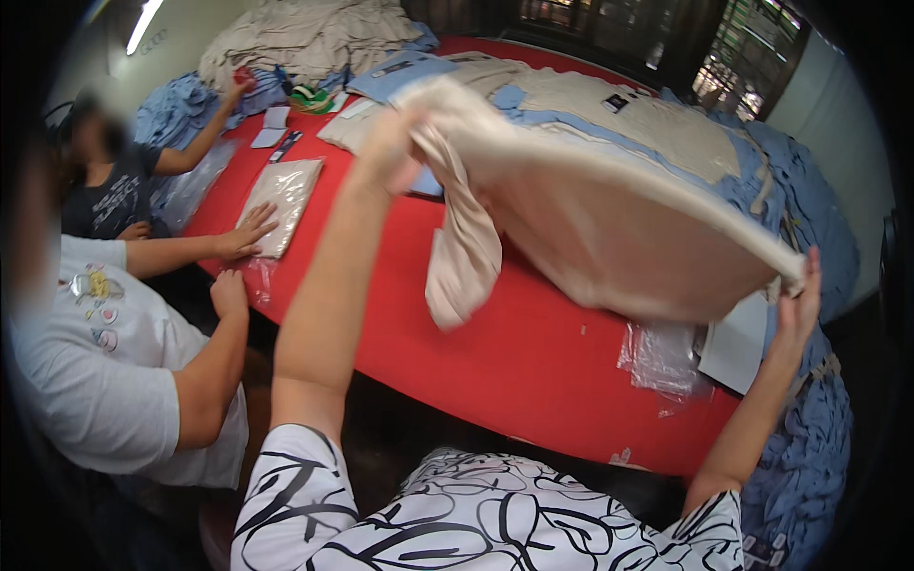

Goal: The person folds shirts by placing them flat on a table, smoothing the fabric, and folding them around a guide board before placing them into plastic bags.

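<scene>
A beige shirt (609,228) is stretched in the air between my two raised hands, above the red table (457,366). My left hand (392,157) grips its upper left end, where a sleeve-like part hangs down; the fingers are partly blurred by motion. At the right, my right hand (802,297) is closed on the other end of the cloth. The fabric sags between them and hides part of the table behind. Below my right hand lie clear plastic bags (662,360) and a white board (738,343).
A co-worker's hand (249,231) rests on a plastic-wrapped beige garment (295,195) at the left. Another person reaches toward the back. Beige shirts (619,109) are spread across the far side, with blue garments (819,219) at the right and a beige heap (305,43) behind.
</scene>
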Demonstrator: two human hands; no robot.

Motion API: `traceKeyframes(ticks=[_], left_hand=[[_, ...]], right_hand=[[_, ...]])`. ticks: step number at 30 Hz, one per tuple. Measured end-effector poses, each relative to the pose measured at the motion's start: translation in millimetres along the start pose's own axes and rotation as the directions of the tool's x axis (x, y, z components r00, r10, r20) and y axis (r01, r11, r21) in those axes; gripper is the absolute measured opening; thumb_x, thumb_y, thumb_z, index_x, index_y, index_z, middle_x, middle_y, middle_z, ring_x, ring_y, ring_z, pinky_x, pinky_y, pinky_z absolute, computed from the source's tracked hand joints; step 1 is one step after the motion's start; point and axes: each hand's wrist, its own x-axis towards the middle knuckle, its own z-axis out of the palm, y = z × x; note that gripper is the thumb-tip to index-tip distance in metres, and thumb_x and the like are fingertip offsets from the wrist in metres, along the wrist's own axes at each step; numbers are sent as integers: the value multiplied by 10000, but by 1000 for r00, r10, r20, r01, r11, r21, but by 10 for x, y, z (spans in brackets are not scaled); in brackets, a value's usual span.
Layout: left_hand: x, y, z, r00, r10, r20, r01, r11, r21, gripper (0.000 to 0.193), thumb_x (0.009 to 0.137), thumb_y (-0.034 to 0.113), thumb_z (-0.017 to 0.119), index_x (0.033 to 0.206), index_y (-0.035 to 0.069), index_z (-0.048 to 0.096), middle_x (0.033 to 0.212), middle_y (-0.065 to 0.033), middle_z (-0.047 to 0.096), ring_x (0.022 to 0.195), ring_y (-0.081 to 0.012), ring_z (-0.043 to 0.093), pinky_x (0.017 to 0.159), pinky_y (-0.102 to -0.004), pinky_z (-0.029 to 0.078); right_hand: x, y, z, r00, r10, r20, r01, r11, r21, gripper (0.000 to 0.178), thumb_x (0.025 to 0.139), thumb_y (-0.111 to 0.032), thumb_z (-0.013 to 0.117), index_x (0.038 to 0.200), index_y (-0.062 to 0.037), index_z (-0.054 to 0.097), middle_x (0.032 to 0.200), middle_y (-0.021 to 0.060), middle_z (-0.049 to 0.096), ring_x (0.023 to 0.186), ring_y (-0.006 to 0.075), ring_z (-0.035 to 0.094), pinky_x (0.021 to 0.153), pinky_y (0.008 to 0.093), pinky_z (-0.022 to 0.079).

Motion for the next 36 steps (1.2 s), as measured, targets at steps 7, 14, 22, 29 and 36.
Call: traceKeyframes(ticks=[7, 14, 22, 29, 36], left_hand=[[-2, 1171, 38, 967, -37, 253, 18, 997, 77, 351, 951, 101, 541, 1255, -74, 533, 1183, -141, 644, 1060, -197, 644, 934, -344, 518], [-1568, -162, -758, 961, -267, 71, 276, 914, -297, 620, 924, 271, 650, 1414, -8, 393, 1365, -166, 527, 1227, -293, 559, 1018, -425, 486], [-2699, -646, -529, 768, -638, -65, 641, 764, 71, 801, 810, 102, 737, 1476, -23, 311, 1352, -178, 526, 1289, -269, 490, 1076, -376, 398], [-2594, -977, -1250, 845, -151, -514, 536, 234, 812, 526, 861, 370, 695, 1192, -33, 616, 1004, -207, 683, 908, -323, 661, 855, -388, 507], [-2427, -1344, -692, 934, -28, -355, 319, 511, 798, 666, 838, 258, 744, 1364, -17, 442, 1202, -235, 583, 1149, -343, 539, 952, -405, 445]], right_hand=[[-600, -1341, 212, 963, -264, 59, 271, 947, -172, 404, 1018, -132, 489, 1385, 35, 476, 1319, 168, 559, 1230, 198, 538, 1065, 326, 426], [-2208, -490, -267, 988, 154, -4, -147, 938, -314, 489, 962, -122, 520, 1418, 33, 434, 1421, 139, 505, 1279, 225, 514, 1087, 356, 403], [-3170, 196, -1201, 799, 543, -259, -591, 630, -504, 477, 862, 88, 532, 1337, 94, 501, 1298, 187, 583, 1138, 234, 610, 999, 332, 472], [-2948, 799, -507, 956, 199, 216, 216, 23, -976, 366, 906, -55, 572, 1270, -19, 581, 1313, 167, 532, 1226, 326, 506, 1039, 391, 395], [-2849, 1948, 131, 910, 170, 378, 410, -245, -879, 468, 975, -210, 512, 1432, -130, 456, 1516, 126, 375, 1419, 300, 311, 1164, 508, 196]])
